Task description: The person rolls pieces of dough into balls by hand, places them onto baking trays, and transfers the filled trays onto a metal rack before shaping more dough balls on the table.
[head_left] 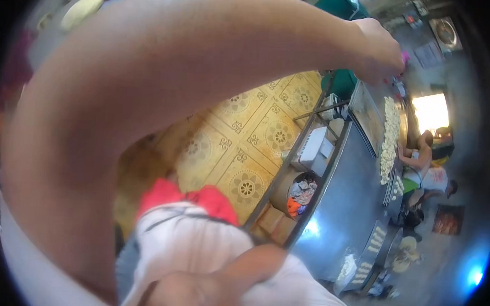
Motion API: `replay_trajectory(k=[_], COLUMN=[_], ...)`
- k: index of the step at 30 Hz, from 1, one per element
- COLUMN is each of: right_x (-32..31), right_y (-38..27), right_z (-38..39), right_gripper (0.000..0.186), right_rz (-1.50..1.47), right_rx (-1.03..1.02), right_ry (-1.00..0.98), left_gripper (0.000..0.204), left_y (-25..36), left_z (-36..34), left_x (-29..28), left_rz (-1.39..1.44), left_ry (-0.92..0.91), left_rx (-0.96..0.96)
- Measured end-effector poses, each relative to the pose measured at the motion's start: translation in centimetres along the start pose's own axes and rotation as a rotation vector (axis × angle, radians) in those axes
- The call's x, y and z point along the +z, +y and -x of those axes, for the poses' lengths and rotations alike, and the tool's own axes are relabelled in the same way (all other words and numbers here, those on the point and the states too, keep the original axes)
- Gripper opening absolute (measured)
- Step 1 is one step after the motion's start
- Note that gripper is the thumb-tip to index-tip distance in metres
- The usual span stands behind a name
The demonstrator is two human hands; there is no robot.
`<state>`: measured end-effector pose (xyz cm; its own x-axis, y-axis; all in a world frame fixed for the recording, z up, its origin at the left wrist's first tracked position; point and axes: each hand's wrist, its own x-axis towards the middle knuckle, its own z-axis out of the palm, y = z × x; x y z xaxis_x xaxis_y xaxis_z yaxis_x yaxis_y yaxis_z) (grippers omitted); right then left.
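Raised in front of me, my left arm is bent at the elbow and sweeps across the upper view. My left hand (378,52) is at its far right end, fingers curled away from me. A small pink thing (406,59) shows at its edge; what the hand holds, if anything, is hidden. At the bottom, my right arm folds across my white shirt (196,233). My right hand (190,297) is blurred there, its fingers not readable. Beyond my left hand, small pale dough pieces (389,141) lie in a long band on the metal worktable (337,196).
A flat tray (367,112) lies on the worktable. On its lower shelf sit a white box (314,151) and a tub of cloths (301,195). People (421,168) stand along the far side. Trays of dough strips (374,237) lie farther right. Patterned yellow tiles (249,175) cover the floor.
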<state>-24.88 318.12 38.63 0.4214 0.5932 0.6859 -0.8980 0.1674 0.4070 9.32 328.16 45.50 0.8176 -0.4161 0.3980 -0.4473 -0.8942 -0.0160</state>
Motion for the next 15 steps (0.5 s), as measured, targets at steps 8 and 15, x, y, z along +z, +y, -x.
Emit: replay_trajectory(k=[8, 15], right_x=[-3.9, -3.0], right_y=[-8.2, -24.7], right_z=[-8.7, -14.3], right_gripper=[0.031, 0.045], right_rz=[0.544, 0.443], right_rx=[-0.16, 0.28], right_ry=[0.157, 0.342], left_gripper=[0.027, 0.027], left_y=[-5.2, -9.1], left_z=[-8.8, -19.9], left_x=[4.4, 10.0], left_rz=[0.12, 0.23], left_ry=[-0.087, -0.021], left_rx=[0.049, 0.18])
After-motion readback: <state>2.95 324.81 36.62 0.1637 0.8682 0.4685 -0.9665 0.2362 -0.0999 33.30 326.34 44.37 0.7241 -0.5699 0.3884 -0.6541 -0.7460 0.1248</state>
